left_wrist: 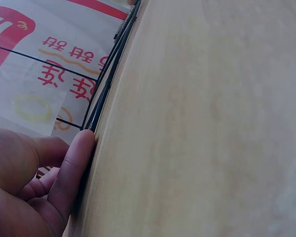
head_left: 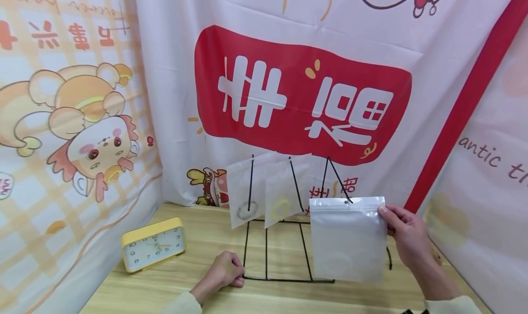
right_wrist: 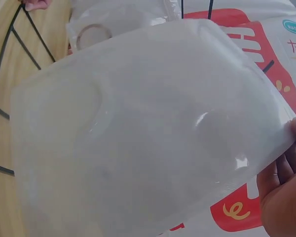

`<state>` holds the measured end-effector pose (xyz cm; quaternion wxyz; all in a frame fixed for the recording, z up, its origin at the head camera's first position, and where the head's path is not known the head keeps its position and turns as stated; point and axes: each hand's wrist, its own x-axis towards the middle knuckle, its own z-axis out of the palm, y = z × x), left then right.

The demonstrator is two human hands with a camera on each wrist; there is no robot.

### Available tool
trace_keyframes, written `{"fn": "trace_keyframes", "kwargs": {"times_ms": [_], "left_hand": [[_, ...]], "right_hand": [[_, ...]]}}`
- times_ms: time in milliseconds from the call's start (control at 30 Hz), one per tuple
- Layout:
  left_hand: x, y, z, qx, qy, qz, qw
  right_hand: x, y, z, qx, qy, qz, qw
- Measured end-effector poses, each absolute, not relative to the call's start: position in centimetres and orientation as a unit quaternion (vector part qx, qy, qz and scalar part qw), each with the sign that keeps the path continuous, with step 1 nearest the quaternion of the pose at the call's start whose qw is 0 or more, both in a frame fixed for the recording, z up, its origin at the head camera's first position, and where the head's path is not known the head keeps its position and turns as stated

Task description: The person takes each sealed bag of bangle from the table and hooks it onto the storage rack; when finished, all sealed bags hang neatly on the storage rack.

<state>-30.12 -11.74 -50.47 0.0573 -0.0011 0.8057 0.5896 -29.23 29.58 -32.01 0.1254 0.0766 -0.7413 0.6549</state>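
Observation:
A black wire display rack (head_left: pixel 288 280) stands on the wooden table. My left hand (head_left: pixel 224 270) pinches its front left base corner; the left wrist view shows the fingers (left_wrist: pixel 76 168) against the wire. With thumb and fingertips, my right hand (head_left: pixel 406 234) grips the upper right corner of a translucent zip bag (head_left: pixel 346 245). The bag's top edge meets the tip of the right-hand hook (head_left: pixel 340 181) near its hole; I cannot tell whether the wire goes through. A faint pale ring shape shows inside this bag (right_wrist: pixel 138 138).
Two more translucent zip bags hang on the other hooks: one holds a brownish ring (head_left: pixel 247 210), the other a yellow ring (head_left: pixel 280 209). A yellow clock (head_left: pixel 153 244) stands at the left. Printed cloth (head_left: pixel 173 98) encloses the table behind and at both sides.

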Motion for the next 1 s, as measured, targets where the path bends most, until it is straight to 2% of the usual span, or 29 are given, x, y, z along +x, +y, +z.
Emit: {"fn": "trace_keyframes", "kwargs": {"times_ms": [167,400,633,1000], "left_hand": [[-29.9,-11.6,-50.6,0.0,0.806,0.59,0.055],[-30.1,-11.7,-50.7,0.0,0.807,0.588,0.055],[-30.3,-11.8,-50.8,-0.004,0.808,0.586,0.052],[-30.1,-11.7,-50.7,0.002,0.801,0.597,0.048]], "right_hand": [[-28.8,29.6,-32.3,0.088,-0.734,0.663,0.122],[-28.1,29.6,-32.1,0.14,-0.698,0.687,0.148],[-28.2,29.7,-31.6,0.101,-0.72,0.67,0.148],[-29.5,30.0,-32.0,0.087,-0.712,0.682,0.14]]}}
